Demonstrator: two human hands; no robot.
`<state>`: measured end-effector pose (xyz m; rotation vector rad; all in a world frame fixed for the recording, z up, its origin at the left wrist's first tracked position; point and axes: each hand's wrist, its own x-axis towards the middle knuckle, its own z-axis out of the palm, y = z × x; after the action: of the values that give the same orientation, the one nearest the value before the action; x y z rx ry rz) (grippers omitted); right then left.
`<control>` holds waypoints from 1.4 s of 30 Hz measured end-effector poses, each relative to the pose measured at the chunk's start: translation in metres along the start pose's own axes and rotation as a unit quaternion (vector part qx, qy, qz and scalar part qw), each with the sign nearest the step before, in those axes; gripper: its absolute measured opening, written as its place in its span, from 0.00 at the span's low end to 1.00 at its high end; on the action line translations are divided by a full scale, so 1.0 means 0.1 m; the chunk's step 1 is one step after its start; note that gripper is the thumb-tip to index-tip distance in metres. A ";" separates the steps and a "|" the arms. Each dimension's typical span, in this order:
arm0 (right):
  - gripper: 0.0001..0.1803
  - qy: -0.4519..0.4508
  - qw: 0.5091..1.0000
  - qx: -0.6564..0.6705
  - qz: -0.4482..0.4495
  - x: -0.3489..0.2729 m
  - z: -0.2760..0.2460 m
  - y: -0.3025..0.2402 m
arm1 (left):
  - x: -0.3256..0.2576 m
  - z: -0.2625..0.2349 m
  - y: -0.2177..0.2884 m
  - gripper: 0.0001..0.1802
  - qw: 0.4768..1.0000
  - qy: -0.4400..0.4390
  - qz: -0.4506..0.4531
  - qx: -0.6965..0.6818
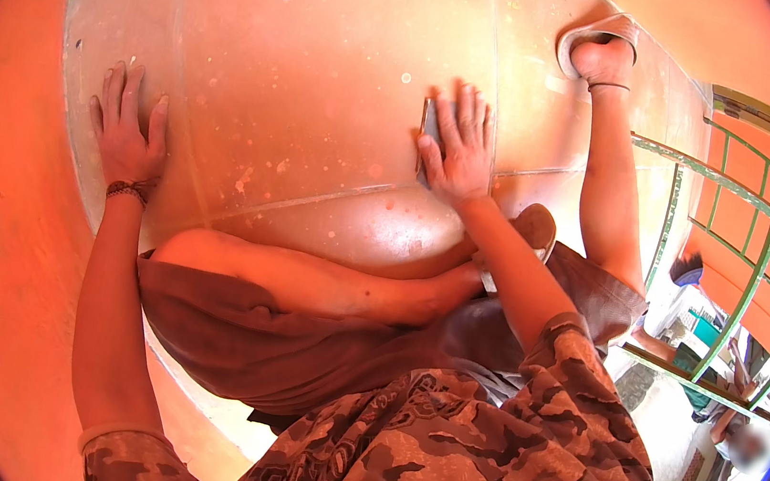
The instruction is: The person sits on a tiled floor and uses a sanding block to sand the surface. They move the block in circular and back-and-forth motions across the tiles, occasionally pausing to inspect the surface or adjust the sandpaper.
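Observation:
My left hand (132, 134) rests flat on the tiled floor (308, 87) near its left edge, fingers stretched out and holding nothing. A dark cord circles that wrist. Under my right hand (463, 154) lies a dark, flat rectangular pad (431, 131), pressed to the floor by the palm and fingers. Only the pad's left part shows; its underside and exact kind are hidden. Pale paint-like specks and blotches dot the tiles around both hands, and seams run between the tiles.
An orange wall (6, 194) borders the floor at left. My bent leg (322, 281) lies across the near floor; my other foot (604, 61), in a slipper, stands far right. A green metal railing (748, 295) is at right, with another person (710, 372) beyond it.

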<state>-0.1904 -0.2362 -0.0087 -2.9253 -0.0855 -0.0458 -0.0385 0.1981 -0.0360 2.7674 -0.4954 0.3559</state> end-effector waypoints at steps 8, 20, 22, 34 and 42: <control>0.36 0.063 0.996 0.033 0.049 0.04 0.08 0.11 | -0.03 0.02 0.03 0.29 1.000 0.000 0.006 -0.002; 0.39 0.125 0.965 -0.008 0.230 0.34 0.23 0.10 | -0.01 0.02 0.04 0.29 1.000 0.006 0.000 -0.003; 0.39 0.033 0.996 0.004 0.082 0.16 0.14 -0.08 | -0.03 0.01 0.05 0.29 1.000 -0.001 -0.001 -0.007; 0.41 0.119 0.982 0.007 0.148 0.56 0.32 -0.30 | 0.01 0.05 0.04 0.28 1.000 0.015 -0.001 -0.007; 0.39 0.146 0.968 0.003 0.204 0.54 0.43 -0.57 | -0.01 0.03 0.07 0.28 1.000 0.016 0.004 -0.003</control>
<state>-0.1392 -0.1690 -0.0363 -2.8291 0.5571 -0.4064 -0.0418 0.1917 -0.0371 2.7504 -0.4979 0.3979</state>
